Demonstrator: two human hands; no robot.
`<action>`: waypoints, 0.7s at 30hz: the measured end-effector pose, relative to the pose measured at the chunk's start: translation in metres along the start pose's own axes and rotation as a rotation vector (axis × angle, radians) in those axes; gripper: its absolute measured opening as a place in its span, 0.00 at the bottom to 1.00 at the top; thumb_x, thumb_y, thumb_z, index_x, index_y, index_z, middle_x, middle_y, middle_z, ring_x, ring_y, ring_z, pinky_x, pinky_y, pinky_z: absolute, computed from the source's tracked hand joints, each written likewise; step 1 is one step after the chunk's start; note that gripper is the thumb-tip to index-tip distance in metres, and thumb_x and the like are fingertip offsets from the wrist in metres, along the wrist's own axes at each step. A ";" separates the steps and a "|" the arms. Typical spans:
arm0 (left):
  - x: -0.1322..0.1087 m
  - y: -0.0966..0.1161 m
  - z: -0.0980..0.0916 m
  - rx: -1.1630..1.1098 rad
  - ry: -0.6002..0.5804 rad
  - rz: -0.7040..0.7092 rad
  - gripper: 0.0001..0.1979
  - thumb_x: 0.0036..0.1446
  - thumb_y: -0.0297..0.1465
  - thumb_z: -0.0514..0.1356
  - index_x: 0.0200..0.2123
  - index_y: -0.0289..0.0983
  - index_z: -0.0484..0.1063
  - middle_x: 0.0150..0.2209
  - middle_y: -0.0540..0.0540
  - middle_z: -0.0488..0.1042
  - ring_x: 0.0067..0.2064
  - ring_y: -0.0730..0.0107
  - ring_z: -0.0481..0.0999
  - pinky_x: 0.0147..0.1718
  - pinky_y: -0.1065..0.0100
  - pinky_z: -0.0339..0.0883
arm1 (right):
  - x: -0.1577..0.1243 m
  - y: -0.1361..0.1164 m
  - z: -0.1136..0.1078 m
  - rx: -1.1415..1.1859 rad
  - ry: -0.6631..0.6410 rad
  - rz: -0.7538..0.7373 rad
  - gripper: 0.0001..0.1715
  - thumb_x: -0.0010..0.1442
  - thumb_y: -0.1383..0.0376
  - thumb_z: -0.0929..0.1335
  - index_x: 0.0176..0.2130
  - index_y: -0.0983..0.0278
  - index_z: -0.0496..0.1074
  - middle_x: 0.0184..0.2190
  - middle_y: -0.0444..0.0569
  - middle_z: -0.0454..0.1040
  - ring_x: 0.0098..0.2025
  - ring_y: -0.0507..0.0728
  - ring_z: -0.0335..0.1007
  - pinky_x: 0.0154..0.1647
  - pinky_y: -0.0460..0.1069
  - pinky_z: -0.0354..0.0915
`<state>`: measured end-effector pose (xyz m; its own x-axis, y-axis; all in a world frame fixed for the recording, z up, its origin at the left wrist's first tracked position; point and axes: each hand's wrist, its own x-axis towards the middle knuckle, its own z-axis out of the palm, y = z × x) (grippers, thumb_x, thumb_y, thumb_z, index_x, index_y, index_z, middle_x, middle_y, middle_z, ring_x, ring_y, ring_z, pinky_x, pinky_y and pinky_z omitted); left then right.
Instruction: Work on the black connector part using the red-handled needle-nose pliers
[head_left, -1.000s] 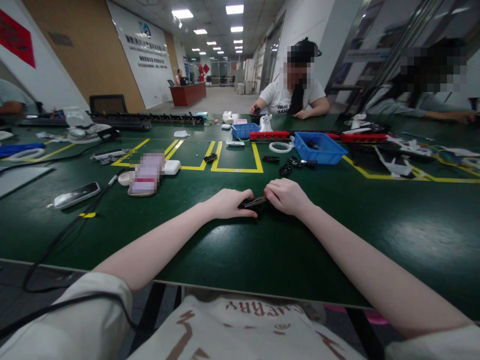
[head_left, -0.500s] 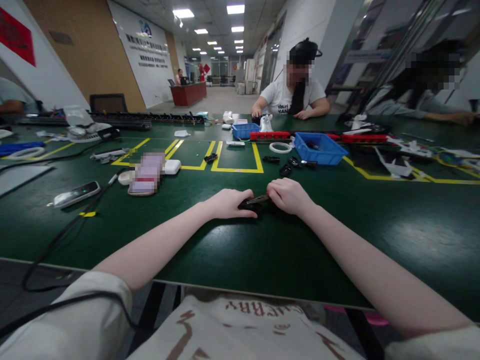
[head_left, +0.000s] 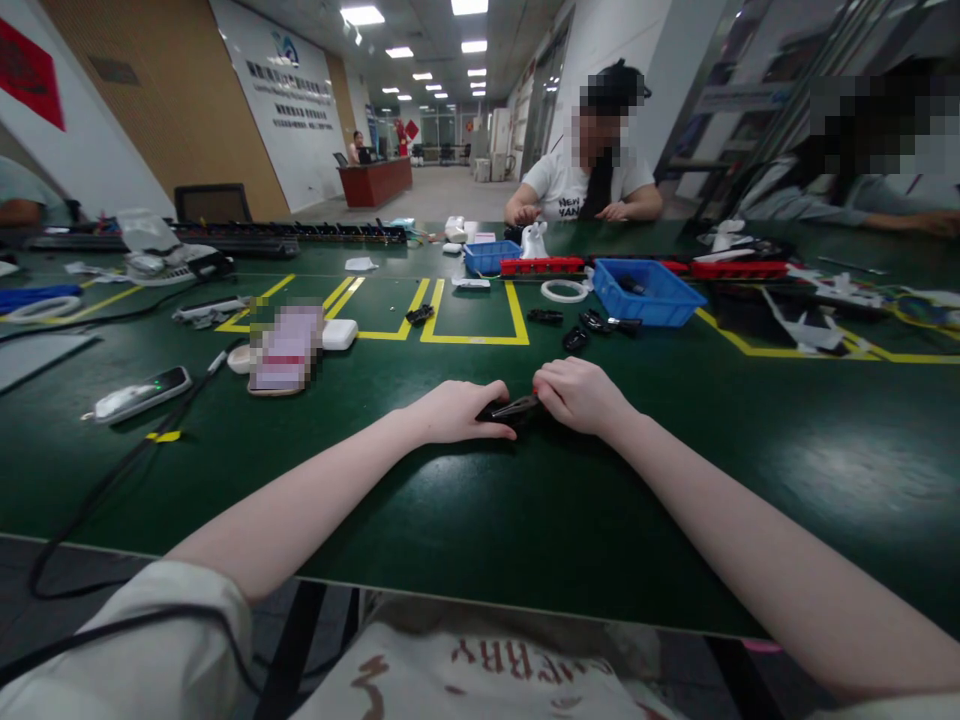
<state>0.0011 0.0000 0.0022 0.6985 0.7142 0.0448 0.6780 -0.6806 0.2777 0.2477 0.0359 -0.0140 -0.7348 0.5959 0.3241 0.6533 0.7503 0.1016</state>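
My left hand (head_left: pixel 459 411) rests low over the table, thumb and fingers closed around a small black part (head_left: pixel 498 412). Much of that part is hidden by the fingers, so its kind is unclear. In my right hand (head_left: pixel 574 395), curled fingers grip a narrow two-pronged metal tool that looks like tweezers (head_left: pixel 517 406). Its prongs point left and meet the black part between the two hands. Beyond the right hand lie several small black pieces (head_left: pixel 576 338), loose on the green table (head_left: pixel 480 520).
A blue bin (head_left: pixel 646 305) stands behind the right hand, with a smaller blue bin (head_left: pixel 491 262) farther back. A white tape roll (head_left: pixel 564 291) lies between. At left are a phone (head_left: pixel 283 350), a white case (head_left: pixel 340 334) and a cabled device (head_left: pixel 142 394). A co-worker (head_left: pixel 592 185) sits opposite.
The camera view has shifted slightly. Both hands keep their hold at the same spot, and the tool's angle has changed a little. The co-worker's hand opposite has lifted slightly.
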 end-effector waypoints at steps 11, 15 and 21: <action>0.001 -0.001 0.002 -0.086 -0.029 -0.009 0.21 0.62 0.50 0.61 0.48 0.41 0.67 0.41 0.46 0.79 0.38 0.60 0.79 0.32 0.68 0.64 | 0.002 -0.007 -0.008 0.065 0.042 -0.010 0.19 0.68 0.64 0.59 0.29 0.64 0.71 0.27 0.50 0.73 0.30 0.55 0.65 0.36 0.52 0.57; 0.003 -0.002 0.004 -0.125 -0.042 -0.049 0.22 0.61 0.52 0.61 0.48 0.42 0.68 0.41 0.46 0.79 0.38 0.59 0.78 0.32 0.67 0.64 | 0.001 -0.006 -0.009 0.086 0.049 -0.016 0.19 0.67 0.64 0.58 0.29 0.63 0.71 0.27 0.51 0.74 0.31 0.56 0.65 0.35 0.53 0.54; 0.003 -0.001 0.005 -0.138 -0.038 -0.073 0.22 0.61 0.51 0.62 0.49 0.42 0.67 0.39 0.47 0.78 0.38 0.59 0.78 0.31 0.68 0.63 | -0.003 -0.006 -0.009 0.118 0.075 0.021 0.21 0.69 0.63 0.56 0.29 0.63 0.70 0.27 0.51 0.74 0.30 0.56 0.64 0.35 0.53 0.55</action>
<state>0.0034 0.0021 -0.0029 0.6582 0.7527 -0.0159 0.6915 -0.5962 0.4079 0.2478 0.0273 -0.0071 -0.7029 0.5918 0.3946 0.6387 0.7693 -0.0160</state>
